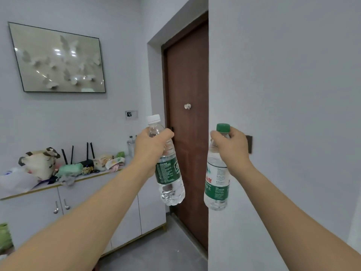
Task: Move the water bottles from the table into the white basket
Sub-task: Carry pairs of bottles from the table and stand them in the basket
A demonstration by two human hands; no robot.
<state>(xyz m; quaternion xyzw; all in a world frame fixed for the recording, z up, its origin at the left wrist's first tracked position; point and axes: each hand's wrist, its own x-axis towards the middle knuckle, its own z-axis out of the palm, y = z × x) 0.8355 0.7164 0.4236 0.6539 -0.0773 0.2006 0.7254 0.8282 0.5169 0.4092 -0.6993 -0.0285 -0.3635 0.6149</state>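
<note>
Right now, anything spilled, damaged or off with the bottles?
Nothing spilled or damaged. Left hand grips the white-capped bottle, right hand the green-capped bottle; both capped, hanging slightly tilted. No white basket in view.

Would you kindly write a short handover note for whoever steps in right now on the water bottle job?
Left hand grips the white-capped bottle by its neck, held in the air.
Right hand grips the green-capped bottle just under its cap, also in the air.
Both bottles hang in front of a brown door.
Neither the white basket nor the table is in view.
Done: two bottles picked up.
Left: carry both to the basket and put them in.
</note>
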